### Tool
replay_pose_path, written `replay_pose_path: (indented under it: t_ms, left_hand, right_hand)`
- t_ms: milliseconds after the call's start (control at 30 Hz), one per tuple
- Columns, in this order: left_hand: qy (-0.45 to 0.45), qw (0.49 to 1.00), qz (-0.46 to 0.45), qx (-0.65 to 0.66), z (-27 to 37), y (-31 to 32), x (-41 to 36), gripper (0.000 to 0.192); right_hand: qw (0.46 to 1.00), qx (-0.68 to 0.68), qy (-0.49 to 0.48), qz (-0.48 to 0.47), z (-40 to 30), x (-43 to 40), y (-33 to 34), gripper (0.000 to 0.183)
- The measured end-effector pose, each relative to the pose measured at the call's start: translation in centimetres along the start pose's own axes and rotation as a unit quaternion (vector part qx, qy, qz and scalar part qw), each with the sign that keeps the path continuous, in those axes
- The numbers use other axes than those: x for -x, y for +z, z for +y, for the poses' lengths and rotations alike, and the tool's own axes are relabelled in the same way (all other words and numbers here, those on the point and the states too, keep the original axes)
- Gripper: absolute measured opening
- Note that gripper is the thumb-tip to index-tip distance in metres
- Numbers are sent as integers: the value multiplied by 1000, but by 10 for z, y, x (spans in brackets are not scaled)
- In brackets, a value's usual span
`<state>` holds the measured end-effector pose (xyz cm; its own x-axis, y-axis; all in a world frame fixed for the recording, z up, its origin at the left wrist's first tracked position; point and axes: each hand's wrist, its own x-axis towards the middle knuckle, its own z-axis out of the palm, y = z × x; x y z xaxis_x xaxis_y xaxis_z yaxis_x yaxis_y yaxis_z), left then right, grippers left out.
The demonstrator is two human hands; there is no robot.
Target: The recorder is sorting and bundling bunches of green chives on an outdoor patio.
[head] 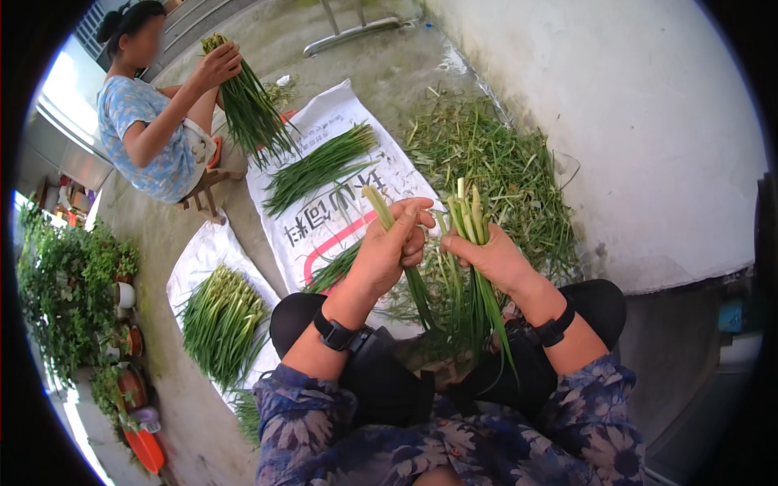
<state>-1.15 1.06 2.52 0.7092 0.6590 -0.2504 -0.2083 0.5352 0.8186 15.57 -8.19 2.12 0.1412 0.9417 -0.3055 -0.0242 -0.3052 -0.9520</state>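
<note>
My left hand [389,246] holds a few green stalks [378,205], pale ends up, with leaves hanging below. Beside it, my right hand [492,255] grips a small bundle of leafy stalks [469,212], also pale ends up, the leaves trailing between my knees. The two hands are close but apart. Beyond my left hand, a bunch of long green leaves [322,164] lies on a white woven sack [282,243] bearing print; more leaves lie partly behind my left forearm. To the left, a larger pile of stalks [225,322] rests on another white sack [197,255].
Loose trimmed leaves [492,164] heap by the white wall [644,121] at right. A person [155,121] sits on a wooden stool [209,185] at upper left, holding a large bunch [246,109]. Potted plants [73,291] and a red basin [144,451] line the left side.
</note>
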Motion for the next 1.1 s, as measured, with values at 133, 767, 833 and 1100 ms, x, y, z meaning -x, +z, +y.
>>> replay_pose_path:
  t_ms: [133, 767, 833, 1100]
  left_hand:
    - [-51, 987, -41, 149, 0, -13, -7, 51]
    - [-116, 987, -101, -43, -29, 2, -8, 70]
    - [-92, 985, -145, 22, -22, 10, -8, 67]
    - [-73, 984, -56, -154, -11, 0, -2, 31]
  right_hand:
    - [986, -157, -58, 14, -8, 0, -15, 13]
    - [998, 20, 9, -61, -1, 3, 10, 26]
    - [997, 26, 24, -63, -3, -1, 0, 27]
    - [989, -147, 7, 28, -10, 0, -15, 31]
